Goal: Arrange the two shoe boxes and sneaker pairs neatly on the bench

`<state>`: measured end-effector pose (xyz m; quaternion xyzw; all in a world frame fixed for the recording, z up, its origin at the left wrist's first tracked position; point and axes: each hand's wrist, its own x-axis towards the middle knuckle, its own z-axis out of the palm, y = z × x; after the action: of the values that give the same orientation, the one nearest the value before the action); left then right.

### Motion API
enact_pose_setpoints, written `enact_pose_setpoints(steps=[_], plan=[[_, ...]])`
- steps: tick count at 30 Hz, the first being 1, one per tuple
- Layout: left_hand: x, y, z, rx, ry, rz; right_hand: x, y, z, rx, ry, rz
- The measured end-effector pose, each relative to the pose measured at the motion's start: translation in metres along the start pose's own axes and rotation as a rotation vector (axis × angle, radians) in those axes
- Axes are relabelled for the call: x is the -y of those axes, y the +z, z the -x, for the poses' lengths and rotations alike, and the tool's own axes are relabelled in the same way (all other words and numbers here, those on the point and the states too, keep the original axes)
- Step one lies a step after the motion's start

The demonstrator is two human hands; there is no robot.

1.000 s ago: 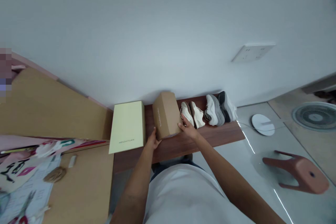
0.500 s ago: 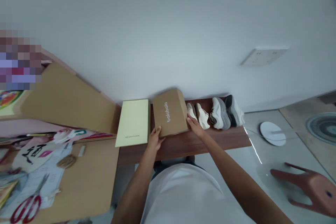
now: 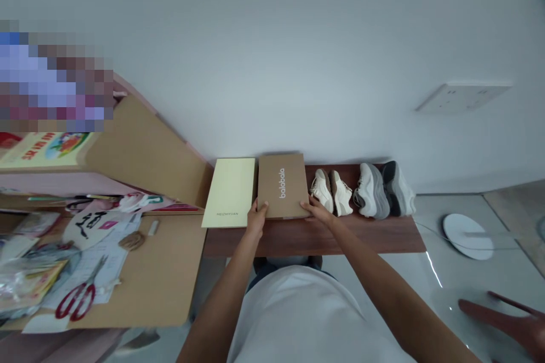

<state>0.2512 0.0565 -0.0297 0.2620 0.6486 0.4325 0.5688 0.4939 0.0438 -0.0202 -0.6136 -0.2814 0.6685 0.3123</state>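
A brown shoebox (image 3: 272,187) marked "balabala" sits flat on the dark wooden bench (image 3: 315,241), against the wall. My left hand (image 3: 257,218) grips its near left corner, thumb on top. At its near right corner my right hand (image 3: 317,210) holds on the same way; the fingers are partly hidden along the side. Just left of it lies a pale yellow box (image 3: 231,190) marked "MEIZHIYUAN". On the right stand a pair of small cream shoes (image 3: 341,193) and a pair of larger grey-and-white sneakers (image 3: 372,190).
At left a desk (image 3: 162,272) carries red-handled scissors (image 3: 76,300), papers, plastic bags and a coil of twine (image 3: 131,240). A wall socket (image 3: 464,96) is at upper right. On the floor are a white round disc (image 3: 468,236) and a reddish stool (image 3: 506,320).
The brown shoebox has gone from tilted to lying flat and squared beside the yellow box, with both hands still on it. The head view has shifted, so the surroundings sit further right.
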Motion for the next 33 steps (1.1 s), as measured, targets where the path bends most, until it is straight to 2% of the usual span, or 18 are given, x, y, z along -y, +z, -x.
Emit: enact_pose_setpoints(steps=[5,13,24,30,33], plan=[[0.007,0.003,-0.006,-0.011,0.063,-0.059,-0.005,-0.002,-0.011,-0.002,0.016,-0.019],[0.002,0.007,-0.01,-0.041,0.05,-0.17,-0.015,-0.002,-0.024,0.017,0.035,-0.028],[0.003,0.01,-0.014,-0.043,0.064,-0.3,-0.02,0.009,-0.034,-0.07,0.084,-0.026],[-0.007,0.016,-0.02,-0.061,0.09,-0.393,-0.016,0.015,-0.036,-0.068,0.062,0.006],[-0.015,0.019,-0.016,-0.09,0.112,-0.545,-0.012,0.016,-0.035,-0.086,0.035,0.075]])
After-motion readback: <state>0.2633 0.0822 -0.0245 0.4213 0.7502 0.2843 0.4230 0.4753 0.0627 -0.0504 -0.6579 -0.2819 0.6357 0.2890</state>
